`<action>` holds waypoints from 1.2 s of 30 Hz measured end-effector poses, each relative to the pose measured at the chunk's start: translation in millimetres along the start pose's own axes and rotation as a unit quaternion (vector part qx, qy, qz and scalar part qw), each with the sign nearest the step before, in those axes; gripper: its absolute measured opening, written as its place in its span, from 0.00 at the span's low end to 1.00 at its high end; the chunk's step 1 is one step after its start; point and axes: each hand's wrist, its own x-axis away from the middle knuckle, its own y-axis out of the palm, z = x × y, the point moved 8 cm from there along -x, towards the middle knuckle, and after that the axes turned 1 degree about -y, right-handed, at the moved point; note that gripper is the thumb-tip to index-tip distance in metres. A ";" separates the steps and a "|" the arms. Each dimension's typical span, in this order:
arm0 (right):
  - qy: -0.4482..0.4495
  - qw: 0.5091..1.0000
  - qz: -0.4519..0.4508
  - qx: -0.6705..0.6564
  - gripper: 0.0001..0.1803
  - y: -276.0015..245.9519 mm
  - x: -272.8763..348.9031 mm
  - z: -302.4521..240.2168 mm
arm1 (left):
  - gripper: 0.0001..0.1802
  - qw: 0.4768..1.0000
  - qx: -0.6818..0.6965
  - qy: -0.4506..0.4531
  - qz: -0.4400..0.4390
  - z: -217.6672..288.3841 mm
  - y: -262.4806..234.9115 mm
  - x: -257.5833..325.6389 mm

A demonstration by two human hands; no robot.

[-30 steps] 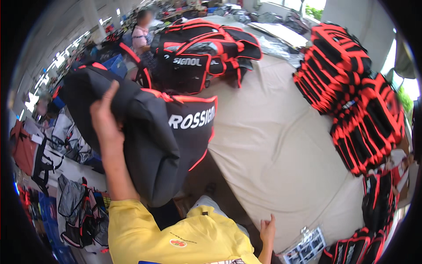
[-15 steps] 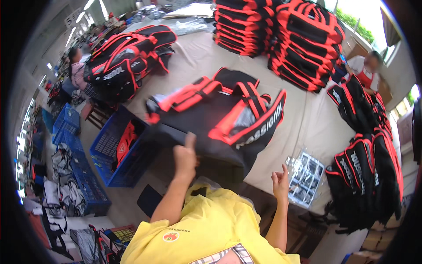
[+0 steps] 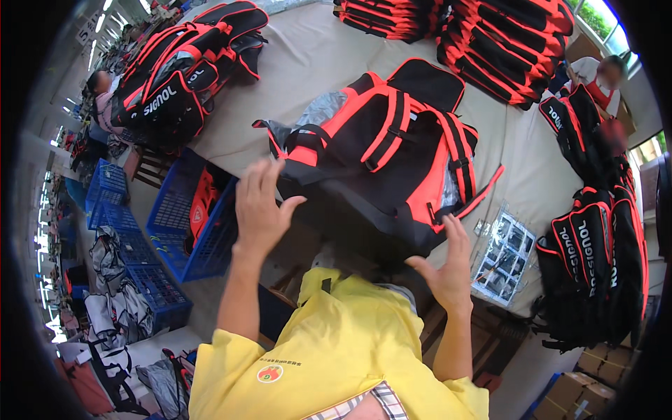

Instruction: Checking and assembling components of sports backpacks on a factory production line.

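A large black backpack with bright red-orange trim (image 3: 350, 150) lies on the cloth-covered table (image 3: 301, 52), its straps facing up and its black base toward me. Beside its near left corner, my left hand (image 3: 260, 210) is open, thumb out and fingers up. My right hand (image 3: 451, 269) stands open at the near right corner, fingertips close to the edge. Whether either hand touches the fabric I cannot tell. Grey shiny lining (image 3: 323, 110) shows at the backpack's left side.
Stacked black-and-red bags (image 3: 504, 52) fill the far right of the table. More bags (image 3: 178, 80) lie far left; others (image 3: 584, 241) stand at the right edge. Clear-wrapped parts (image 3: 505, 253) lie near my right hand. A blue crate (image 3: 159, 210) holds a red piece. Two people are farther off.
The backpack has turned and settled flatter, with its straps upward and its lettered side out of sight. My left hand has opened and risen; my right hand has spread beside the bag.
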 end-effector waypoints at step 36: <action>0.062 0.950 -0.096 0.289 0.44 273.8 -227.5 -30.6 | 0.27 0.912 0.161 0.238 -0.293 -126.4 250.7 45.1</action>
